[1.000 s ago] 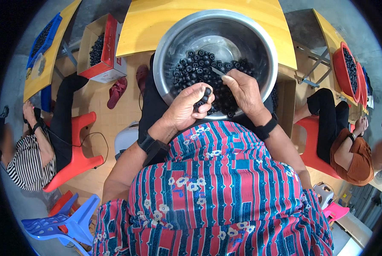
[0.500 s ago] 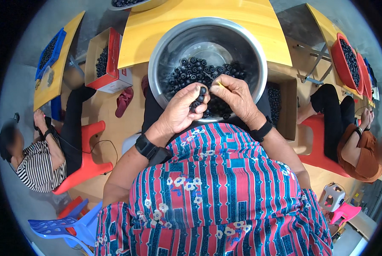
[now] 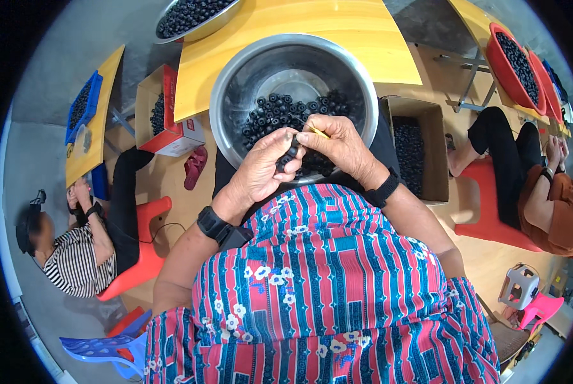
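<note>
A wide steel bowl [image 3: 344, 67] rests at my lap against the table edge, with a pile of small round black parts [image 3: 275, 110] in it, many with a hole in the middle. Over its near side, my left hand [image 3: 261, 168] is closed around a few black parts [image 3: 290, 153], held between thumb and curled fingers. My right hand [image 3: 343, 146] pinches a thin pick with a yellow handle [image 3: 318, 132]. Both hands' fingertips meet at the held parts. The pick's fine tip is too small to follow clearly.
Beyond the bowl is a yellow table [image 3: 286, 18] with another metal bowl [image 3: 225, 16] of black parts. Cardboard boxes of parts stand at right [image 3: 437, 153] and left [image 3: 147, 96]. Seated people [image 3: 85, 256] work on both sides. A red slipper [image 3: 195, 168] lies on the floor.
My view has shifted, so the bowl and hands appear farther left. My hands stay together over the bowl, and more of the pick's yellow handle shows beside the right fingers.
</note>
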Tool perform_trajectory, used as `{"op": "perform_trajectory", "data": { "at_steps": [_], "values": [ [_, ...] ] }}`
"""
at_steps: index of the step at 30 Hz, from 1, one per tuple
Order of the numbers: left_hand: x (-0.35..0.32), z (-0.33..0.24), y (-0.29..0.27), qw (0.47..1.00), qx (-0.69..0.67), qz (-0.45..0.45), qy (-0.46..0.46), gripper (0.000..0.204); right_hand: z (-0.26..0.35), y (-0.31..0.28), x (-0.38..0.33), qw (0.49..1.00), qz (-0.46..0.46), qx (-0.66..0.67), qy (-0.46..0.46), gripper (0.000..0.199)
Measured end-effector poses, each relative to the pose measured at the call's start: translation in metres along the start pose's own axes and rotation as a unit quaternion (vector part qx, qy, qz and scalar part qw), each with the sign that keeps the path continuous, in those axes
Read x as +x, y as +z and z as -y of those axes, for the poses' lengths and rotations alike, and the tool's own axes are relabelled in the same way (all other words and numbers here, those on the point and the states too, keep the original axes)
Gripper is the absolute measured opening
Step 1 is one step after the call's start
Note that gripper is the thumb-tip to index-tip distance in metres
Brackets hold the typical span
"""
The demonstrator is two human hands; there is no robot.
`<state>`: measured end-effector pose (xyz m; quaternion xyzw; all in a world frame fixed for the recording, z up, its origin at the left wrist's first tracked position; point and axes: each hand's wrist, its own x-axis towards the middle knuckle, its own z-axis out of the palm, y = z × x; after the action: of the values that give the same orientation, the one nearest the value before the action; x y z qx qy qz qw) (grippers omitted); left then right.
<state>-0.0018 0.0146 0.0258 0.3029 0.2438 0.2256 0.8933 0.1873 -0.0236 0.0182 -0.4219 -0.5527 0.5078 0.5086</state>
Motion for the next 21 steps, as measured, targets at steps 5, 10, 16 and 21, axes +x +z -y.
{"op": "perform_trajectory", "data": {
  "at_steps": [5,10,16,21],
  "values": [
    [0.0,0.0,0.015,1.0,0.003,0.015,-0.012,0.024,0.014,-0.009,-0.008,0.998,-0.002,0.048,0.037,0.026],
    [-0.001,0.001,0.03,1.0,0.015,-0.024,-0.007,0.024,0.019,-0.012,-0.014,0.994,-0.01,0.078,0.078,0.026],
    [0.011,-0.003,0.019,0.998,0.054,-0.035,-0.014,0.02,-0.005,-0.009,-0.006,0.999,-0.038,0.034,0.018,0.03],
    [0.008,-0.04,0.03,0.994,0.084,-0.055,0.041,0.02,-0.021,-0.002,0.001,0.994,-0.1,0.035,0.005,0.018]
  ]
}}
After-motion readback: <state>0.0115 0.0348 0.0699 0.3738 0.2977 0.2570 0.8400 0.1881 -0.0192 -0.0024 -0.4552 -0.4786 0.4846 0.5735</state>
